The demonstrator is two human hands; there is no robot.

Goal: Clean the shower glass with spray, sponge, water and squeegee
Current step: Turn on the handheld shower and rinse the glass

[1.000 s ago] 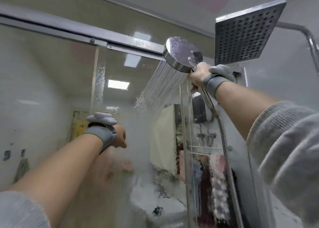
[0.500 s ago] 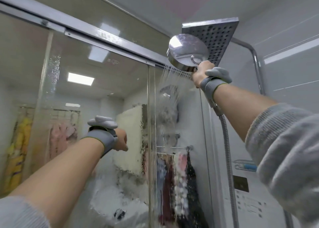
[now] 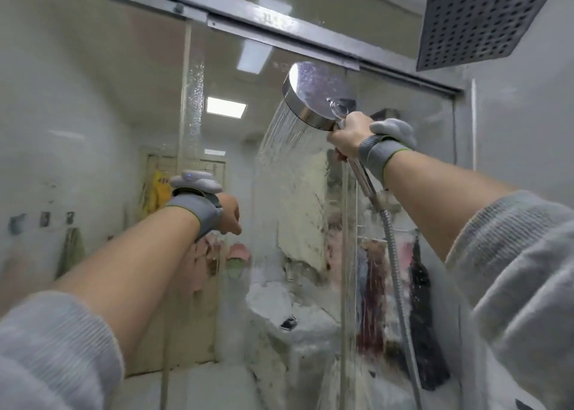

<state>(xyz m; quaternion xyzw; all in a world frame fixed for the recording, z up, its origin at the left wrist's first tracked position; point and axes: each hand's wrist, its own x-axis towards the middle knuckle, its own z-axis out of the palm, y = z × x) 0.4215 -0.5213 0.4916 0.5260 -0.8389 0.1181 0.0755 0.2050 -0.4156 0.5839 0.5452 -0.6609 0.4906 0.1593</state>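
Spraying: right hand [image 3: 348, 137] wrapped tight round the handle of the hand shower [image 3: 313, 99], head up just below the door's top rail [image 3: 279, 33], water jet [image 3: 279, 136] angled down-left onto the shower glass [image 3: 298, 223]. Glass below the head is wet and streaked, foam lower down. Metal hose [image 3: 397, 285] hangs down from the handle. Left hand [image 3: 230, 214] raised left of the head, lower; fingers hidden behind the wrist, grip can't be read. Fixed overhead shower [image 3: 484, 18] up-right of the hand shower.
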